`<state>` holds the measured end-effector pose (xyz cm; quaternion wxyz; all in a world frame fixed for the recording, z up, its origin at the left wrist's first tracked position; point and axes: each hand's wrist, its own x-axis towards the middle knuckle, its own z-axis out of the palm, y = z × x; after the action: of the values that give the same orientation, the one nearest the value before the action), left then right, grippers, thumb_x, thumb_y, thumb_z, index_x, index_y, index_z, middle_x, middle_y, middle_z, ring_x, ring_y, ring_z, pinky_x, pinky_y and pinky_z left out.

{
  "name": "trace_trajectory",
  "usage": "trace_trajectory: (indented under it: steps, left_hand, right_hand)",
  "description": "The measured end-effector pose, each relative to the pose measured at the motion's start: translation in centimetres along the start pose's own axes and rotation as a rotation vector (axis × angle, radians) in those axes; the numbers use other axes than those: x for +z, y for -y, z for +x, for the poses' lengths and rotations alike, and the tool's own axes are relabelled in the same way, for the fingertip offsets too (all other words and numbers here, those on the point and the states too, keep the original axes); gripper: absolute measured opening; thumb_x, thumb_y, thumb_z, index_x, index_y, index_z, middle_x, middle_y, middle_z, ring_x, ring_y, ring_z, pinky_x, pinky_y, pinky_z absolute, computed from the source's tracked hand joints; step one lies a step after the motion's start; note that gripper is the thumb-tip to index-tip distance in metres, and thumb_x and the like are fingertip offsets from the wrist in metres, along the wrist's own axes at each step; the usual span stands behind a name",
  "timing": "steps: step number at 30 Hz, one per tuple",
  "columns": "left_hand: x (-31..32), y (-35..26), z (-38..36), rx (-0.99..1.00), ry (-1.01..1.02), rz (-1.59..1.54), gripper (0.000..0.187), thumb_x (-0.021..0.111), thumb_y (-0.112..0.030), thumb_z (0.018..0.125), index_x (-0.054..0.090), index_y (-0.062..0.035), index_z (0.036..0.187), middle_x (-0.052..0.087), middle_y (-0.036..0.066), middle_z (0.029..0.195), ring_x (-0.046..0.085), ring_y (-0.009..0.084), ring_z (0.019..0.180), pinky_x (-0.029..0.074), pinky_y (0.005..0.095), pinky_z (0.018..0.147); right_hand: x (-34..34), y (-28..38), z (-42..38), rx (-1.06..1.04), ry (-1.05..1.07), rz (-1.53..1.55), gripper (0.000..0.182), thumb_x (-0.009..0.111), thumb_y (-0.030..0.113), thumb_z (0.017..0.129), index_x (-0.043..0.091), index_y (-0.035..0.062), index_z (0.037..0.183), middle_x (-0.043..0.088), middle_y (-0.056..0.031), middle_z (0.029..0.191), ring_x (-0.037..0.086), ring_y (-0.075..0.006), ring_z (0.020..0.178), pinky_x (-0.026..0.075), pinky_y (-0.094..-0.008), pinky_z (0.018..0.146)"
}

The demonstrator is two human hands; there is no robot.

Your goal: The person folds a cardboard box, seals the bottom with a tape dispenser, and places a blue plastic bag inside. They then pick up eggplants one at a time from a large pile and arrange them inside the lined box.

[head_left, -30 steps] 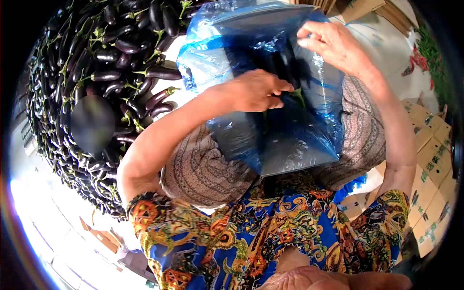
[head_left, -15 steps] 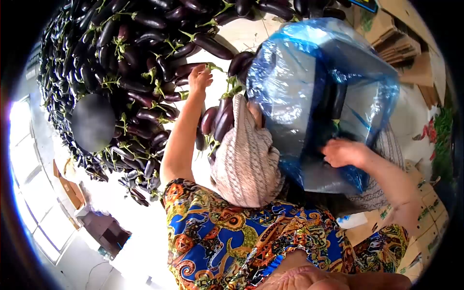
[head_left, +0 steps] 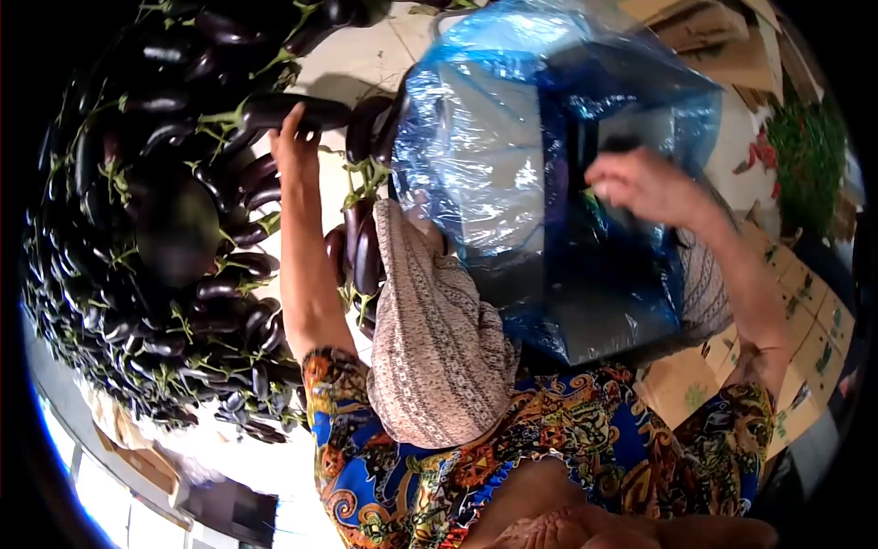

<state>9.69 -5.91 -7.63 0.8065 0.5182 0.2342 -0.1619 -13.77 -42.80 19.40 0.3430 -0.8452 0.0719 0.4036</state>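
Head view, standing nearby: left hand (head_left: pixel 298 156), fingers narrow, curled round the thick body of one glossy eggplant (head_left: pixel 320 113). It lies crosswise, green stalk pointing to the pile side. Right hand (head_left: pixel 649 188) over the mouth of the blue plastic bag (head_left: pixel 494 174), fingers bent, blurred; can't tell if they pinch anything. Nearest to them: a green stalk (head_left: pixel 590 197) within the bag, body mostly lost in shadow.

Handling, my judgement: skin looks slick, so a wide, light grip at mid-body beats a fingertip pinch, and beats hauling by the stalk. Stalk ends look spiky; best angled away from the film, which could snag or tear. Right hand does best steering clear of the loose bag edge.

Further out: small group of eggplants (head_left: pixel 366 256) on the pale floor (head_left: pixel 366 55), just beside the cloth-covered left knee (head_left: pixel 439 348). Big eggplant heap (head_left: pixel 160 343) beyond the left arm. Bag sits between the knees, mouth spread wide, film wrinkled. Patterned shirt (head_left: pixel 585 421) behind the bag. Off right: flat cardboard (head_left: pixel 695 384), a leafy green heap (head_left: pixel 805 156), something red (head_left: pixel 759 154).

Writing: green print on the cardboard, too blurred to read. No brand or label legible.
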Motion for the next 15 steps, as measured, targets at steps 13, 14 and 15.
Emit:
trace_trajectory:
  steps: [13,14,15]
  left_hand:
    - [17.4,-8.6,-23.7,0.634,1.076,0.701,0.119,0.082,-0.048,0.068,0.008,-0.0103,0.153,0.062,0.026,0.112,0.064,0.0368,0.100,0.052,0.0411,0.088]
    - [18.2,-9.3,-23.6,0.540,1.144,0.820,0.108,0.079,-0.047,0.073,0.016,-0.0094,0.151,0.064,0.023,0.105,0.066,0.0342,0.092,0.054,0.0403,0.080]
    - [18.7,-10.0,-23.6,0.441,1.209,0.937,0.098,0.077,-0.046,0.077,0.023,-0.0086,0.150,0.067,0.020,0.097,0.069,0.0315,0.083,0.055,0.0394,0.073]
  right_hand:
    - [-1.6,9.5,-0.2,-0.563,-0.390,0.760,0.054,0.077,0.016,0.077,0.052,0.0017,0.123,0.055,-0.0130,0.122,0.056,-0.0232,0.111,0.048,-0.0368,0.093]
    - [-1.5,8.0,-1.0,-0.516,-0.470,0.735,0.060,0.077,0.025,0.077,0.050,0.0018,0.127,0.056,-0.0119,0.120,0.056,-0.0228,0.111,0.047,-0.0351,0.095]
    - [-1.2,6.6,-1.8,-0.465,-0.551,0.710,0.067,0.076,0.033,0.078,0.048,0.0019,0.131,0.058,-0.0108,0.117,0.056,-0.0225,0.111,0.045,-0.0335,0.097]
